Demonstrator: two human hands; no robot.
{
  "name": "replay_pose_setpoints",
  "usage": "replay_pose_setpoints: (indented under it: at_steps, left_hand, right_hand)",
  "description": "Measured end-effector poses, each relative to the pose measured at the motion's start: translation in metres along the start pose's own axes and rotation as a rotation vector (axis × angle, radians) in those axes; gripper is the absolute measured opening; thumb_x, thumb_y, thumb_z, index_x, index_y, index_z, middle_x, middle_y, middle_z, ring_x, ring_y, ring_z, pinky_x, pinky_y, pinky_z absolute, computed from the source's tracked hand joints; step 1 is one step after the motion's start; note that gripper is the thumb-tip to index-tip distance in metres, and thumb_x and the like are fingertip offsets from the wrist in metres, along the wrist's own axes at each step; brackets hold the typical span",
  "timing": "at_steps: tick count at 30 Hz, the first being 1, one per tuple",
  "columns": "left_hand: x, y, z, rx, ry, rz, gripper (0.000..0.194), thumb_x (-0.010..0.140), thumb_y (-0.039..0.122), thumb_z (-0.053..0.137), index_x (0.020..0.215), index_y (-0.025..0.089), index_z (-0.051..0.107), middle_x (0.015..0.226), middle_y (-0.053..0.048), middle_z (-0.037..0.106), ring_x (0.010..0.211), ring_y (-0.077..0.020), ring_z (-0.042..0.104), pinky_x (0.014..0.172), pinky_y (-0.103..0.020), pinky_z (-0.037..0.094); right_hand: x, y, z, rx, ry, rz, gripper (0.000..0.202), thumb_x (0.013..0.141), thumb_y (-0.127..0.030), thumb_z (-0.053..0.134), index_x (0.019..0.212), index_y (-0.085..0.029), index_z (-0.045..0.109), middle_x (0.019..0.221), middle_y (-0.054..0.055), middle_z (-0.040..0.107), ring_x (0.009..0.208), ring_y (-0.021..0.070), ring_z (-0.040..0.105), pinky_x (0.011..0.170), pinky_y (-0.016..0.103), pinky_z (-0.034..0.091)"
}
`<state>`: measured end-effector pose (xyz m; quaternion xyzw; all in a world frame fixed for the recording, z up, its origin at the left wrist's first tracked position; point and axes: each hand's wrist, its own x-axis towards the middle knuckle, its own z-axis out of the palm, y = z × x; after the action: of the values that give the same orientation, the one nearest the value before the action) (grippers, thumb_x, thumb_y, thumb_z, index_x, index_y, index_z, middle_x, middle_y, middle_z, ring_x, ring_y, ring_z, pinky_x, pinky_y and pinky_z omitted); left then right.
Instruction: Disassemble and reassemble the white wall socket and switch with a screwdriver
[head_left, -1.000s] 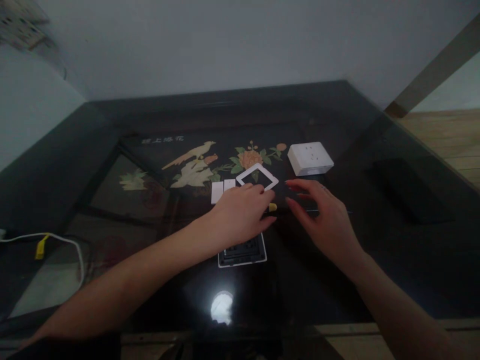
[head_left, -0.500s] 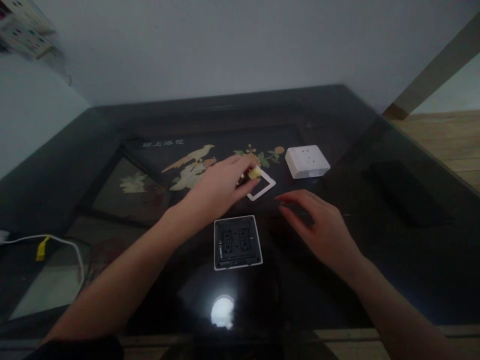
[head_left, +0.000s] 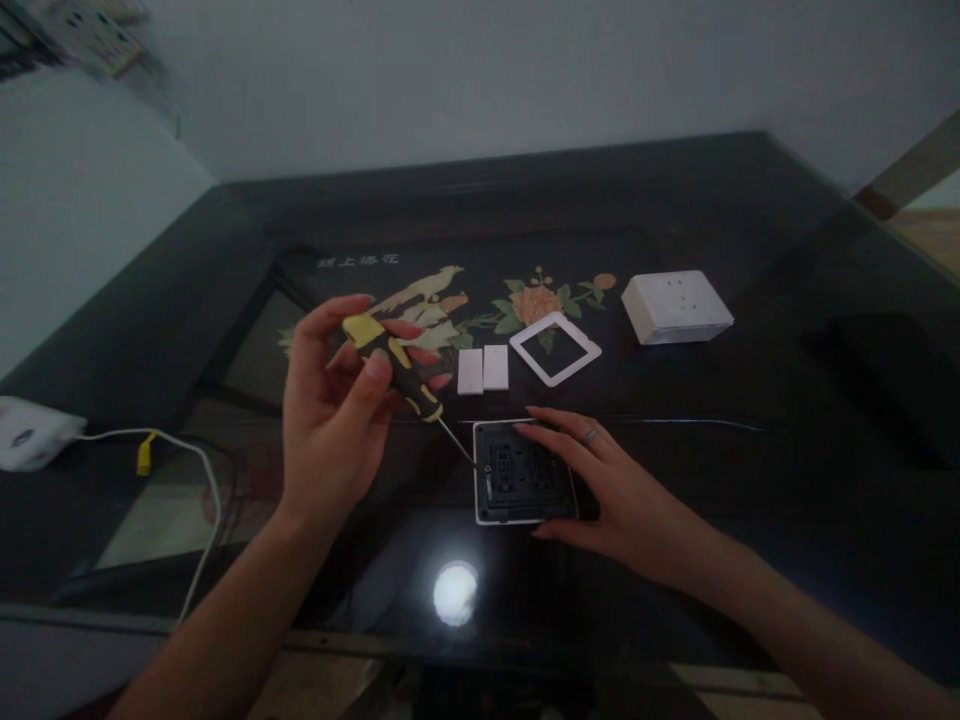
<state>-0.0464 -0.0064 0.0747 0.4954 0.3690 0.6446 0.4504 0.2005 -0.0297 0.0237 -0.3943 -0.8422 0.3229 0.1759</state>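
Note:
My left hand (head_left: pixel 337 410) is closed around the yellow and black handle of a screwdriver (head_left: pixel 401 375). Its thin shaft slants down to the right, and the tip is at the left screw of a wall switch (head_left: pixel 521 495); whether it sits in the slot I cannot tell. This switch lies on the table with a black inner face up and a white edge. From the right, my right hand (head_left: pixel 600 485) grips it, fingers on the far edge and thumb at the near edge. Beyond it lie two white switch buttons (head_left: pixel 470 371) and a white square frame (head_left: pixel 577 367).
A white socket box (head_left: pixel 675 305) stands at the right on the glossy black table (head_left: pixel 360 580). On the left lies a white charger (head_left: pixel 34 432) with a cable. A dark flat object (head_left: pixel 896 390) rests at the far right.
My left hand has lifted the screwdriver from beside the frame and brought its tip to the switch. My right hand has moved left and taken hold of the switch. The camera view has shifted.

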Motion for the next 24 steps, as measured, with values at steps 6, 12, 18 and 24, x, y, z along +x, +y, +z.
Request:
replay_pose_setpoints:
  at_steps: [6, 12, 18, 24]
  left_hand:
    - [-0.0088, -0.0066, 0.0011, -0.027, -0.007, 0.145, 0.029, 0.085, 0.021, 0.074, 0.109, 0.029, 0.061, 0.102, 0.001, 0.066, 0.077, -0.0145, 0.072, 0.067, -0.032, 0.069]
    - [-0.0088, -0.0065, -0.0001, 0.011, -0.004, 0.201, 0.027, 0.087, 0.022, 0.072, 0.111, 0.028, 0.06, 0.102, 0.001, 0.064, 0.078, -0.0142, 0.071, 0.067, -0.031, 0.069]
    - [-0.0099, -0.0061, 0.0014, 0.034, -0.02, 0.205, 0.028, 0.086, 0.023, 0.073, 0.11, 0.028, 0.061, 0.101, 0.001, 0.064, 0.076, -0.0142, 0.07, 0.067, -0.03, 0.068]
    - [-0.0126, -0.0077, 0.0012, 0.089, -0.025, 0.242, 0.028, 0.088, 0.024, 0.072, 0.112, 0.029, 0.059, 0.102, 0.0, 0.065, 0.076, -0.0145, 0.069, 0.066, -0.031, 0.067]
  right_hand:
    - [-0.0005, 0.0026, 0.0019, -0.035, 0.021, -0.024, 0.076, 0.078, -0.03, 0.075, 0.144, -0.027, 0.038, 0.152, 0.014, 0.04, 0.139, 0.0314, 0.041, 0.109, 0.058, 0.042]
    - [0.0001, 0.0009, 0.0009, -0.047, 0.014, -0.028, 0.076, 0.077, -0.029, 0.076, 0.143, -0.025, 0.039, 0.151, 0.014, 0.041, 0.139, 0.0302, 0.041, 0.11, 0.056, 0.043]
    - [-0.0003, 0.0021, 0.0009, -0.059, 0.022, -0.04, 0.075, 0.078, -0.029, 0.075, 0.143, -0.025, 0.038, 0.151, 0.014, 0.041, 0.138, 0.0306, 0.041, 0.109, 0.057, 0.043]
    - [0.0, 0.003, 0.0015, -0.042, 0.024, -0.035, 0.076, 0.078, -0.029, 0.075, 0.144, -0.029, 0.038, 0.151, 0.013, 0.042, 0.138, 0.0329, 0.042, 0.107, 0.06, 0.044]
